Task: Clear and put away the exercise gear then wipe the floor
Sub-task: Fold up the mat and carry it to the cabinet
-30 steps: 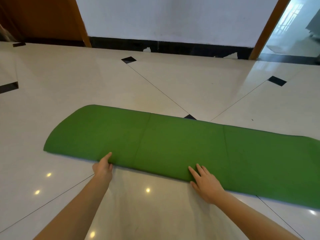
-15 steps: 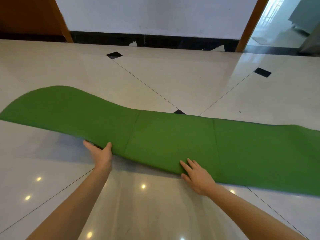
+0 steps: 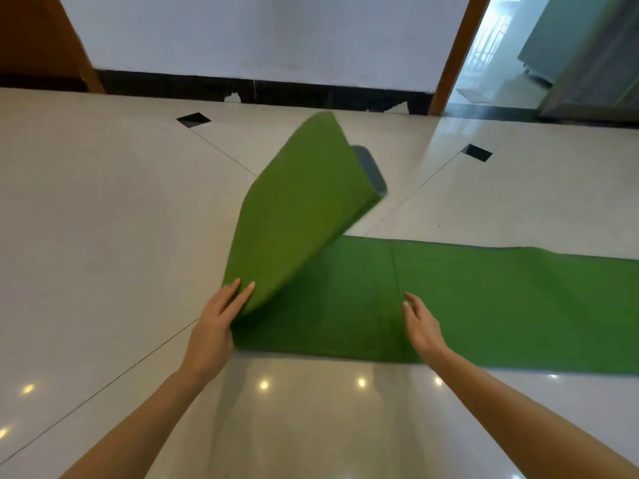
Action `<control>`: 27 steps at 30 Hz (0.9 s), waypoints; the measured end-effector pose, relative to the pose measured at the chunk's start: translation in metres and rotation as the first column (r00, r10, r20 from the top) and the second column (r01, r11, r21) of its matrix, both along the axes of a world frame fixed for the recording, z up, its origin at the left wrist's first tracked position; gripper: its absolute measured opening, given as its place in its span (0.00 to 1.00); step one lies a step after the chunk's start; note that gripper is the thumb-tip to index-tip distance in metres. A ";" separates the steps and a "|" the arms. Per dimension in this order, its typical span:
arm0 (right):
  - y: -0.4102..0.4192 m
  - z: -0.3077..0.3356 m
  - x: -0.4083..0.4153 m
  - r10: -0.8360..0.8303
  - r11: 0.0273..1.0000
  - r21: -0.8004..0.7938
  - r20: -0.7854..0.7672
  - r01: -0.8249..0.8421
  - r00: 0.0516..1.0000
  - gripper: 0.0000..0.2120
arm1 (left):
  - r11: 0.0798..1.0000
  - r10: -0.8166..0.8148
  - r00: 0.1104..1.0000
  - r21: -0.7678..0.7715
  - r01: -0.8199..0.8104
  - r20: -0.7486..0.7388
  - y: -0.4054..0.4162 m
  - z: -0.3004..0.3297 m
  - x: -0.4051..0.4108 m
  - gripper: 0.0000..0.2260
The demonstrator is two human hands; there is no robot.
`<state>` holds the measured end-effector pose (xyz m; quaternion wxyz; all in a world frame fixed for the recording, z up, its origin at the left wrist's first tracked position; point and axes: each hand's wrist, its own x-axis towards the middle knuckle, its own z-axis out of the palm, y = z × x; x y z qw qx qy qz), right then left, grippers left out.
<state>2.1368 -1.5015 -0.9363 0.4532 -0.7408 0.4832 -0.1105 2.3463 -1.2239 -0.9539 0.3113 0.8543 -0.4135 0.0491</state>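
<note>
A long green exercise mat (image 3: 484, 299) lies across the glossy tiled floor and runs off the right edge. Its left section (image 3: 301, 209) stands lifted and folds over toward the right, with a strip of grey underside (image 3: 369, 171) showing at its far edge. My left hand (image 3: 221, 319) has straight fingers pressed against the near corner of the raised flap; the thumb is hidden. My right hand (image 3: 420, 323) is open with relaxed fingers over the flat part of the mat, close to a crease line (image 3: 394, 267).
Pale floor tiles (image 3: 103, 236) with small black diamond insets (image 3: 193, 119) surround the mat. A white wall with black skirting (image 3: 276, 89) stands ahead. A wooden door frame (image 3: 453, 53) borders an open doorway at the right, and wooden panelling (image 3: 38, 36) fills the far left.
The mat's left section rose from the floor and swung up and over toward the right, pushed by my left hand. My right hand lifted its fingers and stayed near the crease.
</note>
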 end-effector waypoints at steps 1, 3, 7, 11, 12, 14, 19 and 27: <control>-0.009 0.000 -0.003 -0.110 0.993 0.050 0.045 0.108 0.993 0.19 | 0.992 -0.058 0.995 0.120 0.048 0.079 0.002 -0.005 -0.001 0.39; -0.026 -0.001 -0.009 -0.305 0.944 0.167 0.119 0.283 0.945 0.19 | 0.938 -0.174 0.965 0.332 0.102 0.195 0.004 -0.014 -0.004 0.46; -0.040 0.002 -0.019 -0.443 0.862 0.348 0.165 0.368 0.881 0.19 | 0.876 -0.230 0.935 0.476 0.078 0.269 -0.004 -0.019 -0.009 0.49; -0.024 0.002 -0.026 -0.139 0.989 0.051 -0.033 0.141 0.990 0.20 | 0.838 -0.254 0.930 0.541 0.073 0.267 -0.007 -0.021 -0.014 0.46; -0.018 0.003 -0.024 -0.037 0.998 -0.059 -0.075 0.033 0.996 0.21 | 0.824 -0.263 0.929 0.561 0.075 0.261 -0.007 -0.022 -0.014 0.47; -0.008 0.005 -0.018 0.153 0.944 -0.268 -0.165 -0.194 0.974 0.22 | 0.801 -0.285 0.925 0.592 0.088 0.249 -0.007 -0.022 -0.013 0.48; 0.007 -0.004 -0.008 0.408 0.683 -0.286 -0.613 -0.671 0.677 0.24 | 0.788 -0.304 0.930 0.603 0.124 0.205 -0.001 -0.023 -0.008 0.49; 0.011 -0.012 -0.007 0.456 0.713 -0.089 -0.695 -0.695 0.556 0.23 | 0.984 0.174 0.889 0.032 -0.177 -0.424 0.008 -0.010 -0.003 0.22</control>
